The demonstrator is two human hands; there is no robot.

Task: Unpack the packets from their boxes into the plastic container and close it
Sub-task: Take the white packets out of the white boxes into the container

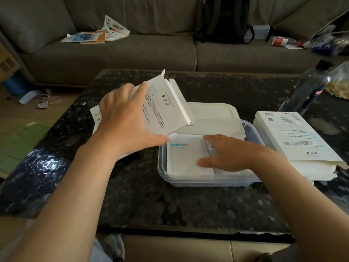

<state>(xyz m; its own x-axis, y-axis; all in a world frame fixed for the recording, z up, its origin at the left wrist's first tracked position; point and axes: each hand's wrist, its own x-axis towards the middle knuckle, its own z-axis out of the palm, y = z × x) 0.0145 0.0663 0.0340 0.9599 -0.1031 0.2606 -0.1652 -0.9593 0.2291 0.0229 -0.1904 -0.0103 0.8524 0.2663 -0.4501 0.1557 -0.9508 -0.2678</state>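
Note:
A clear plastic container (207, 181) sits on the dark table, with white packets (186, 157) lying flat inside it. My left hand (124, 121) grips a white opened box (166, 106), tilted above the container's left edge with its flap up. My right hand (228, 155) rests on the packets inside the container, fingers spread and fairly straight. The container's white lid (213, 118) lies just behind it. A stack of white boxes (294, 144) stands to the right of the container. Another white box (95, 114) lies partly hidden under my left hand.
The dark speckled table (170, 205) holds a dark bottle (307, 91) and a clear bag (340, 82) at the far right. Behind the table is a grey sofa (132, 53) with leaflets (98, 35), a black backpack (224, 21) and a bottle (279, 41).

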